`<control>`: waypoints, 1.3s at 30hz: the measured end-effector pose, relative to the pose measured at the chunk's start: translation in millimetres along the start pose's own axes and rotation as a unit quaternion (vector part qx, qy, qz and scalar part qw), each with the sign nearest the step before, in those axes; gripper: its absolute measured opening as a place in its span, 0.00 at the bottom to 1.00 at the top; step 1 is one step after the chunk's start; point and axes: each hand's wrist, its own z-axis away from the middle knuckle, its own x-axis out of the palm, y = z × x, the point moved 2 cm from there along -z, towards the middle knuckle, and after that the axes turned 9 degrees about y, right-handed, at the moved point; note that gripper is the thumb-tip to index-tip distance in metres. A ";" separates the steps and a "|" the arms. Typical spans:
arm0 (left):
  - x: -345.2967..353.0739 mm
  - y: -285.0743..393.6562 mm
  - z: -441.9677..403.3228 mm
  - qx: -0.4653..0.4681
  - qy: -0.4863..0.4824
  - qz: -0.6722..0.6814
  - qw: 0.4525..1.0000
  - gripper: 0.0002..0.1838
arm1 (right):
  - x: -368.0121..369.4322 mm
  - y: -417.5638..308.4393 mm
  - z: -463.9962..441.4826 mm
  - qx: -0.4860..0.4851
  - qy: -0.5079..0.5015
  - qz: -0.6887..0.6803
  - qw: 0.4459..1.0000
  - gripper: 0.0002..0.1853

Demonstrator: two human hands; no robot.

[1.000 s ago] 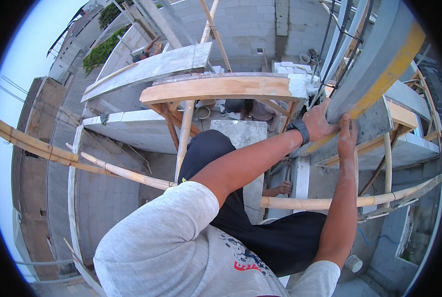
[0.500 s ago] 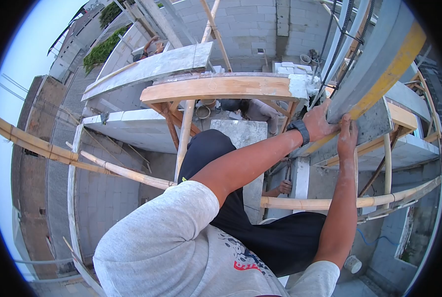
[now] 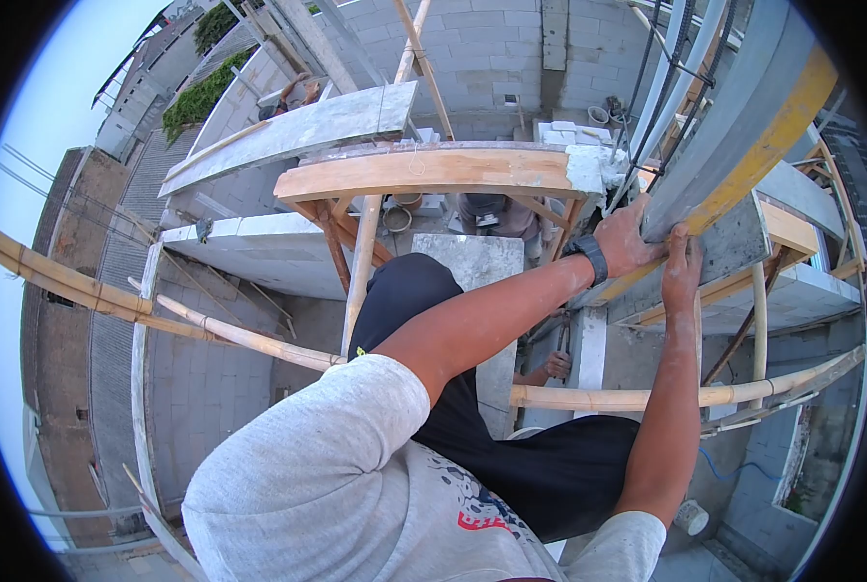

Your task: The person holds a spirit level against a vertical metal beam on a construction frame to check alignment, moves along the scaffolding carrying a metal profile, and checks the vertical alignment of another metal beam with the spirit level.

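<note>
A long grey beam with a yellow edge (image 3: 758, 145) slants down from the upper right. My left hand (image 3: 627, 238), with a dark watch at the wrist, grips its lower part. Beside it, my right hand (image 3: 681, 260) is closed on the yellow edge, thumb up. The two hands are close together. Just behind them, a grey, mortar-stained board (image 3: 734, 238) lies against the timber. Dark rebar (image 3: 676, 107) rises next to the beam. The fingertips behind the beam are hidden.
An orange-brown timber form (image 3: 424, 173) spans the middle. Bamboo poles (image 3: 647, 398) cross left and right. Below, a co-worker (image 3: 501, 213) crouches near buckets; a co-worker's hand (image 3: 556, 365) shows near a white ledge. Another person (image 3: 297, 94) is at the upper left.
My hands and the beam hold the same position. The crouching co-worker below has shifted their head and body. At the upper left, the other person's arm has moved.
</note>
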 end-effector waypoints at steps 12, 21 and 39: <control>-3.6 5.0 1.0 -0.006 -0.003 0.011 1.000 0.35 | 0.9 1.5 -0.9 -0.011 0.003 -0.014 1.000 0.33; -1.4 1.7 0.4 0.011 0.004 0.027 1.000 0.35 | -0.1 1.6 -0.5 -0.016 0.001 -0.011 1.000 0.33; -3.3 4.8 1.0 0.000 -0.002 0.025 1.000 0.36 | -1.5 4.8 -1.4 0.009 -0.009 -0.009 1.000 0.34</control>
